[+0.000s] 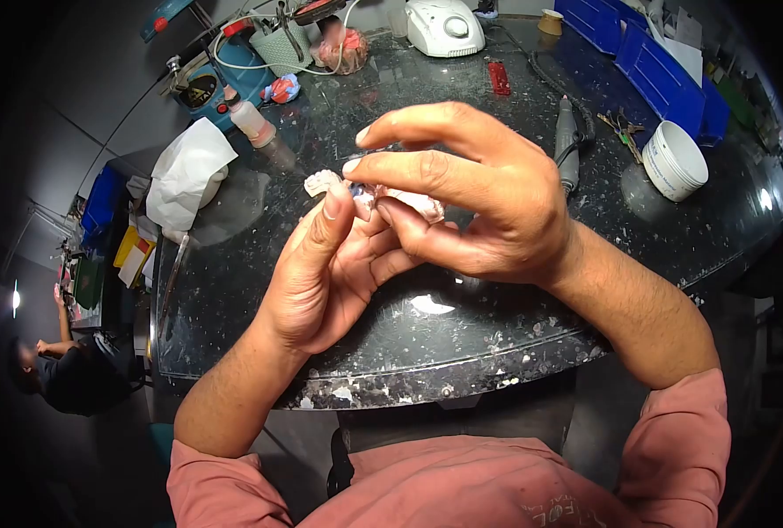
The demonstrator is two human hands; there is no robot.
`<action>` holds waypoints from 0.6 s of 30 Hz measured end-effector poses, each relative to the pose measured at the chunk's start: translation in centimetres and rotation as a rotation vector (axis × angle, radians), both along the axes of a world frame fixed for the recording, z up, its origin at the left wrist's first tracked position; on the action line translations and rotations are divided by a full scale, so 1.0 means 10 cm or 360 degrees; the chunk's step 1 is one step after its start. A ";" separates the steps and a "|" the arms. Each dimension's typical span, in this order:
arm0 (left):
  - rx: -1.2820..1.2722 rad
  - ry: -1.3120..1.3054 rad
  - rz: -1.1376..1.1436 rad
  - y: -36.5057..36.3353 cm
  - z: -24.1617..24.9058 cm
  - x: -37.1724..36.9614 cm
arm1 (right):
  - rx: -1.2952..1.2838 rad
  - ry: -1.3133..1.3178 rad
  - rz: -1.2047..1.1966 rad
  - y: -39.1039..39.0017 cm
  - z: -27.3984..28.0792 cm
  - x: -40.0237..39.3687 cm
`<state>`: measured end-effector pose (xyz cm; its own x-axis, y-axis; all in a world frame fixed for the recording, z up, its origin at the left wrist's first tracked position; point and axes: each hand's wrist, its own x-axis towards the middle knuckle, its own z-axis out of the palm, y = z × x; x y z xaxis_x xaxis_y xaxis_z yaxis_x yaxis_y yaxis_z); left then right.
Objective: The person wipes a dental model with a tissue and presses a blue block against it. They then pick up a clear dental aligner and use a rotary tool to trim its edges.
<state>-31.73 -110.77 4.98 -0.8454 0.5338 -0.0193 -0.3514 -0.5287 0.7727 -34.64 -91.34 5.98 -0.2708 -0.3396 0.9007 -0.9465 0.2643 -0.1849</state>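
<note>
Above the black speckled worktop [444, 334], my left hand [308, 282] holds a small whitish-pink dental cast [323, 182] with tooth shapes along its edge. The left thumb presses on it from the near side, and its other fingers curl underneath. My right hand [497, 194] reaches over from the right, its thumb against the cast and its index finger bent to the cast's top. A small bluish spot shows between the fingertips. The fingers cover much of the cast's middle.
A dropper bottle [252, 121] and crumpled white sheet [193, 167] lie left. Behind stands a white control unit [444, 28]. On the right are a grey handpiece [567, 145], keys [622, 128], a white tub [675, 163] and blue bins [664, 79]. Another person [79, 374] sits far left.
</note>
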 end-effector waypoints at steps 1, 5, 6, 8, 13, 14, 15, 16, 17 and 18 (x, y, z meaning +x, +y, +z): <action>0.0009 0.0001 -0.0036 0.00 -0.01 0.00 | 0.0003 -0.0004 0.0007 -0.01 -0.03 0.00; 0.0072 -0.0080 -0.0050 0.00 -0.02 0.01 | -0.0005 0.0022 -0.0024 -0.05 -0.08 -0.01; 0.0073 -0.0085 -0.0053 0.00 -0.02 0.02 | -0.0004 0.0017 -0.0027 -0.05 -0.08 0.00; 0.0010 -0.0021 -0.0031 0.03 0.00 0.05 | -0.0053 0.0006 0.0048 -0.07 -0.08 0.01; -0.0231 0.0094 -0.0118 0.02 0.04 0.04 | -0.0018 0.0033 -0.0033 -0.08 -0.09 0.01; -0.0248 0.0104 -0.0132 0.01 0.04 0.03 | -0.0027 0.0098 -0.0087 -0.09 -0.10 0.00; -0.0247 0.0104 -0.0133 0.00 0.02 0.03 | -0.0026 0.0097 -0.0088 -0.09 -0.10 0.01; -0.0248 0.0073 -0.0124 -0.01 0.00 0.03 | -0.0044 0.0057 -0.0032 -0.09 -0.10 0.01; -0.0248 0.0043 -0.0115 -0.01 -0.01 0.02 | -0.0061 0.0017 0.0023 -0.09 -0.10 0.02; -0.0247 0.0044 -0.0117 -0.01 -0.03 0.02 | -0.0060 0.0019 0.0021 -0.08 -0.11 0.00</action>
